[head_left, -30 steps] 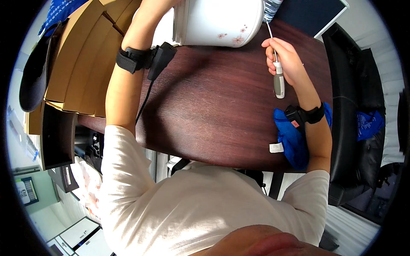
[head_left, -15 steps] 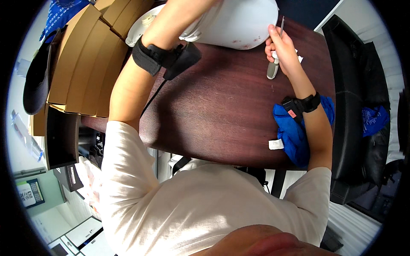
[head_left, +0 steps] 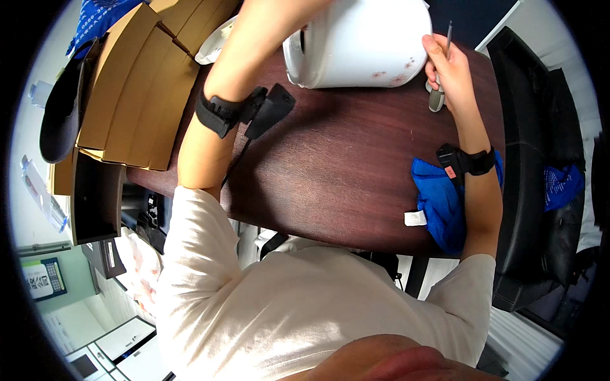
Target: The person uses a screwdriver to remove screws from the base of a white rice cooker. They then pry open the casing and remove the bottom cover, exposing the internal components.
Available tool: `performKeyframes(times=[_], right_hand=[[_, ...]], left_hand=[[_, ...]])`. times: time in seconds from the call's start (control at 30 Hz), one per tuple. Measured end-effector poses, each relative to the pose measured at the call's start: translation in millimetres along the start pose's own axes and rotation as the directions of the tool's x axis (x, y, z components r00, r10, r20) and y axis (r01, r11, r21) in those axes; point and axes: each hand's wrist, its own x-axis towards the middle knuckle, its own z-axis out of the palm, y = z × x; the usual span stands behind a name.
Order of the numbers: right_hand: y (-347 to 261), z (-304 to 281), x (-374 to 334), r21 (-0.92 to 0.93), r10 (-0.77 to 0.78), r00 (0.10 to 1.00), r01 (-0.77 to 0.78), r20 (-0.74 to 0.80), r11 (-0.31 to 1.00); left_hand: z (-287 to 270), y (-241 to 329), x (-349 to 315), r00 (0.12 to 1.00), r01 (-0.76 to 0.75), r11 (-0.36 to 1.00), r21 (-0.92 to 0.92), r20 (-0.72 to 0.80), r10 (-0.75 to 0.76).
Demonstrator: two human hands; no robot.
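Observation:
A white rounded appliance [head_left: 368, 54] with a pinkish flower print, perhaps a rice cooker, lies on its side at the far edge of the table. One end of it, with a rim and a dark slot, faces left. My right hand [head_left: 452, 70] is closed around a screwdriver [head_left: 436, 100] with a grey handle, its metal shaft pointing away from me beside the appliance's right end. My left forearm reaches over the table toward the appliance's left end. The left hand itself is beyond the upper edge of the picture, so its fingers are hidden.
On the dark wooden table [head_left: 330, 171] lie a blue cloth [head_left: 438, 203] under my right forearm and a white dish-like part [head_left: 215, 43] at far left. Cardboard boxes [head_left: 140, 95] stack up on the left. A black sofa [head_left: 534, 165] stands to the right. A black cable runs by my left wrist.
The white appliance has turned and shifted right, so its rimmed left end shows now. My right hand with the screwdriver has moved slightly right, and the whole view has shifted a little.

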Motion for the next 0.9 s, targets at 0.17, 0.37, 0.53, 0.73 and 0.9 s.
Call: performKeyframes(times=[0.17,0.37,0.53,0.73,0.9], right_hand=[[-6,14,-5,-0.083,-0.071,0.993,0.079,0.098,0.993],[-28,10,-26,-0.078,0.264,0.957,-0.256,0.124,0.964],[-21,4,-30,-0.005,0.208,0.956,-0.212,0.209,0.977],[-25,10,-39,0.095,0.274,0.858,-0.346,0.434,0.934],[-38,10,-48,0.263,0.381,0.770,-0.562,0.512,0.784]], left_hand=[[-11,-8,-16,0.999,0.018,1.000,0.010,-0.036,-0.018],[3,-66,4,0.994,-0.048,0.977,0.209,-0.087,0.067],[5,-70,22,0.757,-0.547,0.629,0.553,0.007,0.653],[18,-66,11,0.770,-0.616,0.710,0.342,0.070,0.634],[22,-54,3,0.775,-0.604,0.712,0.357,0.054,0.630]])
